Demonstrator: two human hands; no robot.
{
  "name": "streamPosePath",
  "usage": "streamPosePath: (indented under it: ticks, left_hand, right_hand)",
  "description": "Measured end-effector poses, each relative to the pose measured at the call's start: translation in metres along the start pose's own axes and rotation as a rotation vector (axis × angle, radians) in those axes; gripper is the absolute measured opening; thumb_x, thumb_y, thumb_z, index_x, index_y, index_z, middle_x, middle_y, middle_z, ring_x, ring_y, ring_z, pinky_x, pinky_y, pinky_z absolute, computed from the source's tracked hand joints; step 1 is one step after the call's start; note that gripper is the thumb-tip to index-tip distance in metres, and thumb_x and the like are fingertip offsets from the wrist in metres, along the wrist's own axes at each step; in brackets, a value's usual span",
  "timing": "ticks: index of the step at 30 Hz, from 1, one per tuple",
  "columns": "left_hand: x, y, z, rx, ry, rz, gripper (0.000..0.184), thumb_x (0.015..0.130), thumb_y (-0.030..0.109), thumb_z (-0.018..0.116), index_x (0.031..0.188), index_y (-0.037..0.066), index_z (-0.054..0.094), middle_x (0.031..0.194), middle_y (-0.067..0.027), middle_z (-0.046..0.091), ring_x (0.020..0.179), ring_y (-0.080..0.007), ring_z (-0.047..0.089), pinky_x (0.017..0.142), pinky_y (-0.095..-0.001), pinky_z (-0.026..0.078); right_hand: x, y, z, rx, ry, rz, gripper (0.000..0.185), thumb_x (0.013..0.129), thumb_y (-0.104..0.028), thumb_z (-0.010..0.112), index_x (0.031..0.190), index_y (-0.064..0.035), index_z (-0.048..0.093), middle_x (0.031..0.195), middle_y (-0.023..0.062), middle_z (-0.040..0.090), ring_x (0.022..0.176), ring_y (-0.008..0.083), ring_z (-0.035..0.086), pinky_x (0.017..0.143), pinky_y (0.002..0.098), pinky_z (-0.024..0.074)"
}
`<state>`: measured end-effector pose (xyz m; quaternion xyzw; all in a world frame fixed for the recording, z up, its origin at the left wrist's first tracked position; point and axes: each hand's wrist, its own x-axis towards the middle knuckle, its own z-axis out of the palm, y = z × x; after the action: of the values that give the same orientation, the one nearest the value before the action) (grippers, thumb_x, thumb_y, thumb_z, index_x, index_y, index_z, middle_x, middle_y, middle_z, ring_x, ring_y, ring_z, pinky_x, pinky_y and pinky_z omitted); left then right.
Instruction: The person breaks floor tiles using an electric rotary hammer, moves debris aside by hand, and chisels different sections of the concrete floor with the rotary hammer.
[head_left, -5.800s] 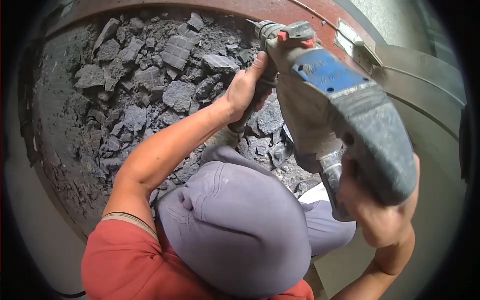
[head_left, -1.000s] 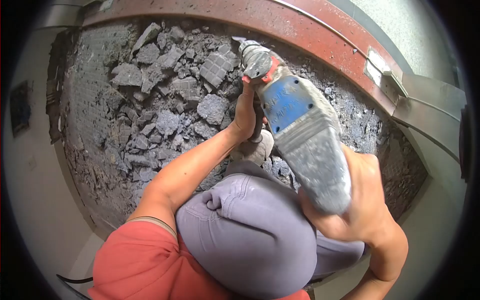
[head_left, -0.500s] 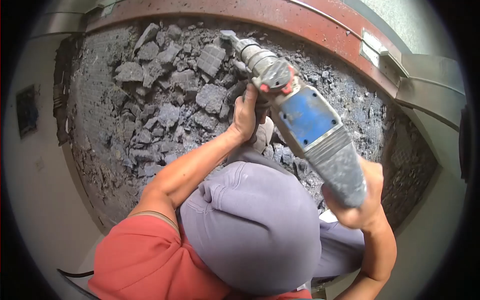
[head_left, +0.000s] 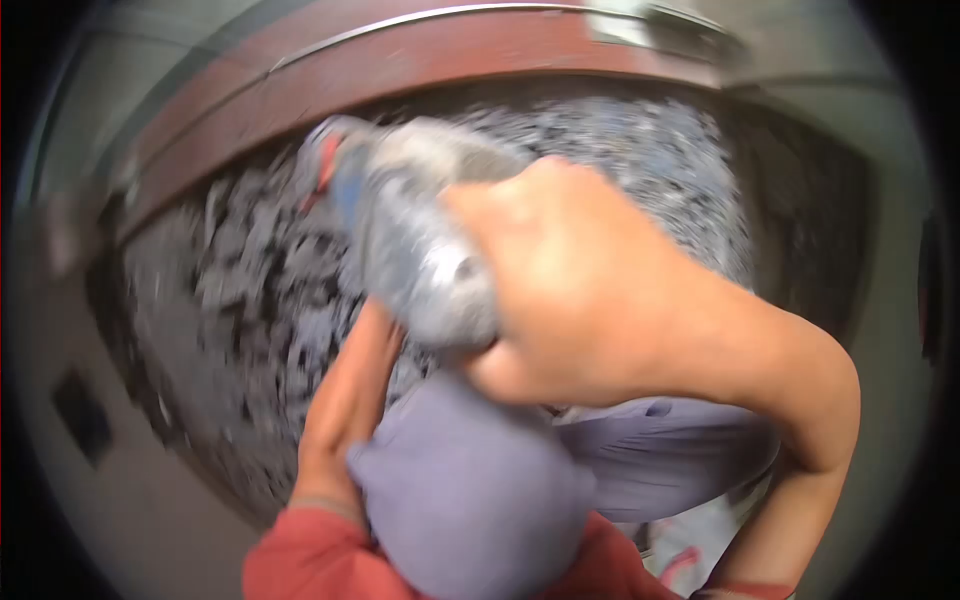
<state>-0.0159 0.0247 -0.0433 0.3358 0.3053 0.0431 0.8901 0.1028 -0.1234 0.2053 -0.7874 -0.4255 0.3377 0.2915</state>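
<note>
A demolition hammer [head_left: 425, 265] with a scuffed grey rear housing, some blue and a red part further forward stands steeply tilted, its rear end close to the camera. My right hand [head_left: 560, 280] is closed round its rear handle. My left forearm [head_left: 345, 415] reaches up behind the tool, which hides that hand and its fingers. The chisel tip is also out of sight. Broken grey rubble [head_left: 270, 290] lies around and beyond the tool. Motion blurs much of the view.
A red-brown ledge [head_left: 430, 60] with a thin pale strip borders the rubble at the back. My knee in grey trousers [head_left: 480, 490] is raised between my arms, with the other leg [head_left: 670, 455] to the right. A wall with a dark opening [head_left: 82, 415] is at the left.
The hammer's rear end has swung up and left towards the camera, carried by my right hand. The tool now covers my left hand, which gripped near its front before. The view has turned.
</note>
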Motion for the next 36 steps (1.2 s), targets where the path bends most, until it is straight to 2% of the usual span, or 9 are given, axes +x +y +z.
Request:
streamPosePath:
  ticks: [4, 9, 13, 19, 22, 27, 31, 33, 36]
  left_hand:
    - [-0.040, -0.010, 0.035, 0.008, 0.050, -0.066, 0.073, 0.102, 0.067, 0.035, 0.136, 0.005, 0.052, 0.120, -0.0088, 0.065, 0.104, -0.0197, 0.065, 0.089, -0.0336, 0.051]
    - [-0.074, -0.040, 0.062, 0.040, 0.006, -0.187, 0.071, 0.103, 0.065, 0.035, 0.137, 0.005, 0.051, 0.125, -0.0111, 0.064, 0.110, -0.0230, 0.064, 0.099, -0.0375, 0.050]
    - [-0.067, -0.068, 0.076, 0.439, -0.296, -0.228, 0.063, 0.100, 0.063, 0.044, 0.083, 0.005, 0.063, 0.068, -0.0038, 0.060, 0.059, -0.0112, 0.055, 0.055, -0.0275, 0.042]
    - [-0.049, -0.129, 0.159, 0.553, -0.522, -0.308, 0.053, 0.099, 0.054, 0.052, 0.078, 0.006, 0.061, 0.061, -0.0011, 0.056, 0.055, -0.0096, 0.053, 0.054, -0.0279, 0.042]
    - [-0.040, -0.145, 0.198, 0.658, -0.616, -0.346, 0.049, 0.099, 0.051, 0.058, 0.077, 0.007, 0.061, 0.061, 0.0021, 0.055, 0.055, -0.0076, 0.052, 0.052, -0.0256, 0.041]
    - [-0.020, -0.175, 0.234, 0.860, -0.745, -0.390, 0.050, 0.097, 0.053, 0.061, 0.075, 0.008, 0.061, 0.061, 0.0020, 0.053, 0.053, -0.0078, 0.050, 0.051, -0.0255, 0.041]
    - [-0.013, -0.217, 0.253, 0.755, -0.675, -0.319, 0.070, 0.097, 0.069, 0.048, 0.078, 0.004, 0.064, 0.060, -0.0013, 0.054, 0.053, -0.0100, 0.051, 0.050, -0.0272, 0.041]
    - [-0.002, -0.238, 0.257, 0.718, -0.587, -0.332, 0.081, 0.095, 0.077, 0.038, 0.079, 0.002, 0.066, 0.061, -0.0030, 0.056, 0.052, -0.0125, 0.053, 0.051, -0.0285, 0.042]
    - [0.040, -0.273, 0.242, 0.567, -0.571, -0.435, 0.082, 0.094, 0.079, 0.036, 0.084, 0.005, 0.067, 0.065, -0.0023, 0.059, 0.055, -0.0115, 0.053, 0.053, -0.0278, 0.043]
  right_hand:
    - [-0.049, 0.015, -0.003, 0.114, 0.110, 0.053, 0.028, 0.064, -0.010, 0.076, 0.081, 0.0028, 0.058, 0.072, 0.0242, 0.063, 0.072, 0.0453, 0.064, 0.065, 0.0460, 0.0536]
    - [-0.133, 0.045, -0.015, 0.342, 0.170, 0.061, 0.029, 0.070, -0.012, 0.078, 0.090, 0.0029, 0.064, 0.075, 0.0140, 0.067, 0.066, 0.0309, 0.069, 0.062, 0.0367, 0.0535]
    - [-0.205, 0.056, -0.016, 0.346, 0.390, 0.178, 0.038, 0.070, -0.021, 0.081, 0.095, 0.0029, 0.067, 0.073, 0.0068, 0.068, 0.060, 0.0210, 0.066, 0.058, 0.0311, 0.0508]
    - [-0.303, 0.075, -0.001, 0.437, 0.537, 0.318, 0.048, 0.067, -0.028, 0.081, 0.099, 0.0060, 0.066, 0.077, 0.0078, 0.067, 0.064, 0.0154, 0.063, 0.060, 0.0263, 0.0488]
    - [-0.329, 0.071, 0.010, 0.751, 0.826, 0.603, 0.048, 0.069, -0.031, 0.081, 0.096, 0.0068, 0.066, 0.075, 0.0053, 0.065, 0.064, 0.0116, 0.059, 0.061, 0.0255, 0.0479]
    - [-0.355, 0.087, 0.028, 0.798, 1.027, 0.711, 0.040, 0.071, -0.023, 0.079, 0.095, 0.0062, 0.067, 0.076, 0.0058, 0.065, 0.067, 0.0111, 0.060, 0.065, 0.0261, 0.0493]
    - [-0.353, 0.092, 0.020, 0.579, 0.962, 0.817, 0.045, 0.068, -0.020, 0.082, 0.102, 0.0058, 0.066, 0.080, 0.0082, 0.070, 0.072, 0.0159, 0.068, 0.070, 0.0302, 0.0530]
    - [-0.343, 0.104, 0.010, 0.328, 0.864, 0.673, 0.040, 0.073, -0.015, 0.081, 0.104, 0.0056, 0.065, 0.082, 0.0138, 0.072, 0.074, 0.0217, 0.072, 0.070, 0.0334, 0.0545]
    - [-0.317, 0.129, 0.010, 0.377, 0.865, 0.617, 0.033, 0.077, -0.010, 0.079, 0.103, 0.0045, 0.064, 0.084, 0.0169, 0.072, 0.076, 0.0263, 0.074, 0.070, 0.0358, 0.0556]
